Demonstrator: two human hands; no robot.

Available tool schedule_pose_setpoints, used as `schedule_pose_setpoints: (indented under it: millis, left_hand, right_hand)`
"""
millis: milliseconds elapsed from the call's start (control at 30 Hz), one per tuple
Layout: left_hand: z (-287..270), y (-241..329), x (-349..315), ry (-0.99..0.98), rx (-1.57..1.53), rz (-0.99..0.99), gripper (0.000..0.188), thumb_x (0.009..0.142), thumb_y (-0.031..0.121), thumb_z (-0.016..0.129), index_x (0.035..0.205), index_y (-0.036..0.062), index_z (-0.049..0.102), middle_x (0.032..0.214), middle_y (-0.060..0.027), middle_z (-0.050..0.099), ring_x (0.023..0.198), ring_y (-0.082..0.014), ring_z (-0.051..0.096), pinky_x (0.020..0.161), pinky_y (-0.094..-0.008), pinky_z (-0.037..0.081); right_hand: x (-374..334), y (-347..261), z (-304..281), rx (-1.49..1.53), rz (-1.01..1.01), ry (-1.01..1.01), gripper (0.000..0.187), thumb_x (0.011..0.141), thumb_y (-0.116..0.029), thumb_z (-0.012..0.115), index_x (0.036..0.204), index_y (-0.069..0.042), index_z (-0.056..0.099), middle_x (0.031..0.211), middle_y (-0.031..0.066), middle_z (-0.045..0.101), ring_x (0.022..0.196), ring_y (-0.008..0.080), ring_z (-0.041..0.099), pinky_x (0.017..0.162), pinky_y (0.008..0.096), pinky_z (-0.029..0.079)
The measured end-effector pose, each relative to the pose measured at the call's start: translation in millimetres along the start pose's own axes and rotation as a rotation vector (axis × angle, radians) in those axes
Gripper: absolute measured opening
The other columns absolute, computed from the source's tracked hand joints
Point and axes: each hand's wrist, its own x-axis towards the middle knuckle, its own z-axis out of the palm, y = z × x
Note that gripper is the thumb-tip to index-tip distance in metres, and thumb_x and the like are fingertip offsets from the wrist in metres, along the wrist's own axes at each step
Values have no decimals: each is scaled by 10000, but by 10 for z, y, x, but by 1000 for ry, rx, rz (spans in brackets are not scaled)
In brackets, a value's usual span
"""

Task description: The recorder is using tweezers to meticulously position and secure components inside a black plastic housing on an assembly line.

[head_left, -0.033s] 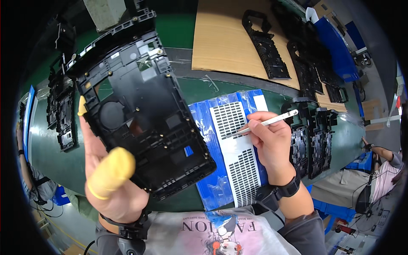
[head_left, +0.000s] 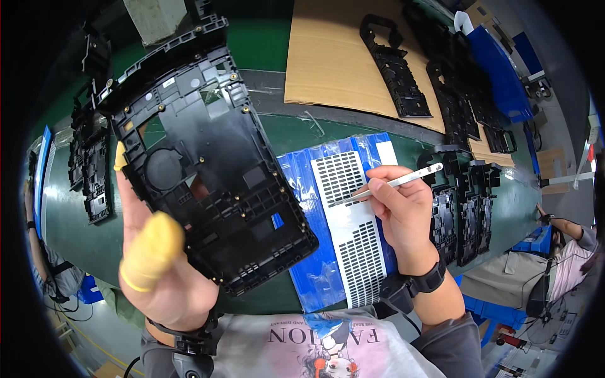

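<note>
My left hand (head_left: 167, 286) grips a large black plastic housing (head_left: 211, 142) by its left side, holding it up tilted above the green table. A yellow finger cot (head_left: 151, 252) covers the thumb, which stands off the housing; another yellow tip shows at its left edge. In my right hand (head_left: 403, 211) is a pair of white tweezers (head_left: 409, 177), pinched between thumb and fingers. Its points reach the white sheet (head_left: 343, 214) with rows of small black rectangular pads. That sheet lies on a blue, clear-wrapped board (head_left: 309, 271). Whether a pad sits between the tips, I cannot make out.
More black housings stand at the right (head_left: 476, 214) and left (head_left: 91, 170) on the green table (head_left: 265, 135). Brown cardboard (head_left: 334, 57) at the back bears another black frame (head_left: 400, 79). Blue bins (head_left: 501, 72) are at the far right. Other people sit at both sides.
My left thumb has shifted left and slightly up, away from the housing. The housing has moved slightly left. My right hand and the tweezers have hardly moved.
</note>
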Motion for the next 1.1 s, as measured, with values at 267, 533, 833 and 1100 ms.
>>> schedule_pose_setpoints:
  millis: [267,533,833,1100]
  left_hand:
    - [-70,31,128,-108,18,-18,359,872,209,338,1148,-15,387,1089,-106,493,961,-207,495,845,-338,388]
    - [123,-134,91,149,94,-117,344,863,157,359,1188,48,330,1136,-80,435,1029,-198,438,888,-353,346]
    - [164,-199,86,136,138,-144,353,851,164,404,1169,43,308,1097,-92,451,1000,-188,458,847,-334,375]
    - [166,-176,107,154,132,-155,340,858,169,386,1167,49,312,1117,-92,435,1017,-191,447,849,-340,377]
  right_hand:
    - [30,34,11,-15,26,-14,122,748,-1,533,861,38,553,671,100,596,457,34,420,406,142,298]
    - [20,-2,36,-21,31,-7,123,746,16,522,862,48,549,667,118,594,456,38,417,405,144,295]
    - [31,28,4,-13,12,-11,121,744,20,523,859,49,548,669,126,594,449,39,412,399,148,294]
    - [6,-18,20,-40,-11,-5,118,744,25,522,858,40,554,670,120,596,447,43,415,394,152,290]
